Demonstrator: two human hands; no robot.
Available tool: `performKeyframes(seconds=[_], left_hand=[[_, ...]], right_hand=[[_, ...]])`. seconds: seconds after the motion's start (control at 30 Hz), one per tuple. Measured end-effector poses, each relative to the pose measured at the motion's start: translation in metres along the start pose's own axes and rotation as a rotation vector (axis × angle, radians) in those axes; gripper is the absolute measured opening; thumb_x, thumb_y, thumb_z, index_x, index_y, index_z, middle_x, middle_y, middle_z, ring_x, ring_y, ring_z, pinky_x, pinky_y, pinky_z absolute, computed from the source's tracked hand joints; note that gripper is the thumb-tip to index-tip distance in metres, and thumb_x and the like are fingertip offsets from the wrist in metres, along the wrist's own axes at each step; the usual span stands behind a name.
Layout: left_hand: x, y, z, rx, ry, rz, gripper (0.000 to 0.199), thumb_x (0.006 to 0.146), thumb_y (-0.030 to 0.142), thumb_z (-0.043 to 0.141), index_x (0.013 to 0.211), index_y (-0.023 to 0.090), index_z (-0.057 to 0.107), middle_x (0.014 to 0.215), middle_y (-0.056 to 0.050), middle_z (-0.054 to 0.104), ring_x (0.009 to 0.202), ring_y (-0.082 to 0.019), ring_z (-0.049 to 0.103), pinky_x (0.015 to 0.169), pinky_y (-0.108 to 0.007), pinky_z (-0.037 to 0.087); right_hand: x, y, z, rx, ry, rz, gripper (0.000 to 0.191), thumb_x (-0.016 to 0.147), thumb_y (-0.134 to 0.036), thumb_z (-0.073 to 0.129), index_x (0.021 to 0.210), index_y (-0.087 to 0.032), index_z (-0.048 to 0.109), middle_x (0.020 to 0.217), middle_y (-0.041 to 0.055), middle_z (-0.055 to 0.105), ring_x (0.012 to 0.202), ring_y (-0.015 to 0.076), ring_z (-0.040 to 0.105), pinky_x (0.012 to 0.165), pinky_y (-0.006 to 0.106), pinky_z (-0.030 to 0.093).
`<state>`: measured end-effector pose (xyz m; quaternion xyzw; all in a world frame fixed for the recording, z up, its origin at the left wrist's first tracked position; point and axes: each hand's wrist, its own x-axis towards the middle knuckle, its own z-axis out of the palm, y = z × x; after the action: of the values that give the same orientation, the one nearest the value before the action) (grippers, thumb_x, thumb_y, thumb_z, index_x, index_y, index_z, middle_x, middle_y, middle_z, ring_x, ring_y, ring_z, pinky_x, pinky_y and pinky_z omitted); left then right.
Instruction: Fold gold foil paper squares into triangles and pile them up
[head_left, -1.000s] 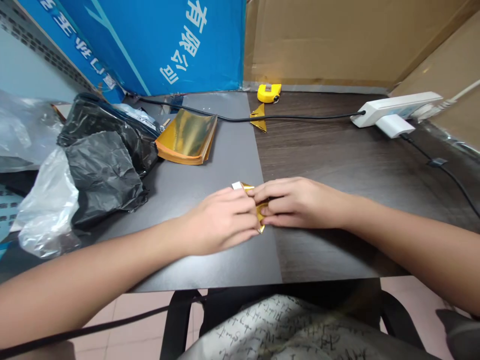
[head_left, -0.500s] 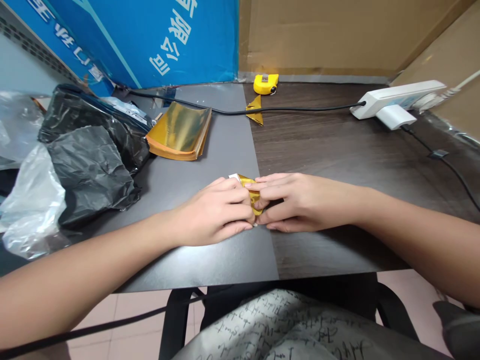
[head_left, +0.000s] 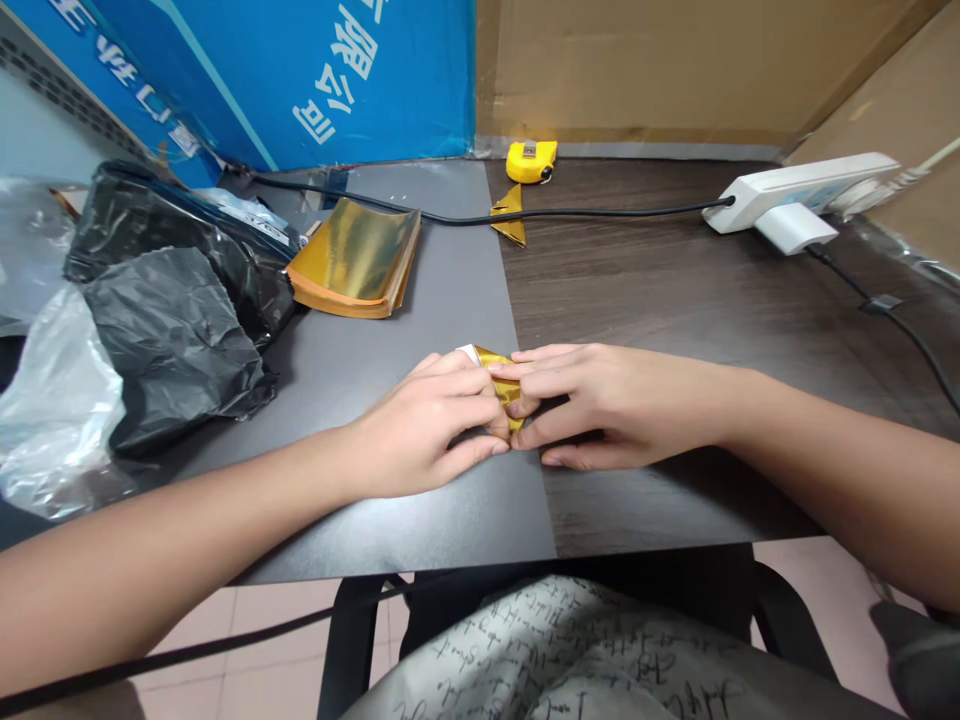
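A small folded piece of gold paper (head_left: pixel 504 372) with a white part at its upper left lies on the table between my hands. My left hand (head_left: pixel 442 422) is closed on its left side, fingers curled and partly covering it. From the right, my right hand (head_left: pixel 585 405) grips the paper's right side, its fingertips pressed on the gold surface. Behind them a stack of gold paper sheets (head_left: pixel 358 258) rests on the grey part of the table. A folded gold piece (head_left: pixel 510 217) lies farther back, under a black cable.
A yellow tape measure (head_left: pixel 531 162) sits by the cardboard at the back. Black and clear plastic bags (head_left: pixel 172 340) are heaped at the left. A white power strip (head_left: pixel 802 195) stands at the back right, with cables running from it.
My left thumb has moved slightly away from the left fingers, and my right thumb has shifted a little right. Both hands remain at the gold paper. The view has shifted slightly.
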<state>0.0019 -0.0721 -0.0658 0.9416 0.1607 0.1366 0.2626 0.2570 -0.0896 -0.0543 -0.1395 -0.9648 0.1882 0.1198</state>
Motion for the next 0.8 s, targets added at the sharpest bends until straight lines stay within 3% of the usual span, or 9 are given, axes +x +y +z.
performKeyframes(seconds=[0.17, 0.37, 0.63, 0.8], left_hand=[[0.0000, 0.0004, 0.0008, 0.008, -0.005, -0.027, 0.020, 0.100, 0.031, 0.056, 0.093, 0.021, 0.071, 0.096, -0.004, 0.068, 0.097, -0.019, 0.054, 0.085, -0.033, 0.037], [-0.0006, 0.0040, 0.0079, 0.013, 0.100, -0.064, 0.013, 0.094, 0.028, 0.062, 0.086, 0.021, 0.069, 0.092, -0.002, 0.068, 0.095, -0.019, 0.054, 0.081, -0.032, 0.034], [0.0007, 0.0063, 0.0013, -0.015, -0.002, -0.104, 0.016, 0.096, 0.028, 0.057, 0.087, 0.020, 0.068, 0.097, -0.002, 0.068, 0.096, -0.018, 0.054, 0.079, -0.032, 0.032], [0.0011, 0.0062, 0.0063, -0.029, 0.055, -0.142, 0.016, 0.092, 0.029, 0.059, 0.081, 0.019, 0.065, 0.093, -0.001, 0.068, 0.094, -0.018, 0.056, 0.075, -0.031, 0.030]], right_hand=[[0.0003, 0.0002, 0.0005, -0.007, -0.004, -0.008, 0.023, 0.102, -0.028, 0.056, 0.110, -0.021, 0.075, 0.120, 0.0088, 0.069, 0.117, 0.0210, 0.064, 0.115, 0.042, 0.044], [0.0009, 0.0000, 0.0005, -0.005, -0.006, -0.015, 0.023, 0.102, -0.030, 0.054, 0.111, -0.022, 0.075, 0.119, 0.0076, 0.070, 0.113, 0.0203, 0.064, 0.115, 0.043, 0.043], [0.0012, 0.0002, 0.0001, 0.010, 0.003, -0.018, 0.023, 0.101, -0.029, 0.056, 0.113, -0.022, 0.074, 0.122, 0.0083, 0.070, 0.114, 0.0205, 0.065, 0.115, 0.044, 0.043], [0.0013, 0.0005, 0.0005, 0.010, 0.017, -0.032, 0.022, 0.101, -0.027, 0.056, 0.111, -0.021, 0.075, 0.124, 0.0081, 0.069, 0.120, 0.0205, 0.063, 0.116, 0.043, 0.044]])
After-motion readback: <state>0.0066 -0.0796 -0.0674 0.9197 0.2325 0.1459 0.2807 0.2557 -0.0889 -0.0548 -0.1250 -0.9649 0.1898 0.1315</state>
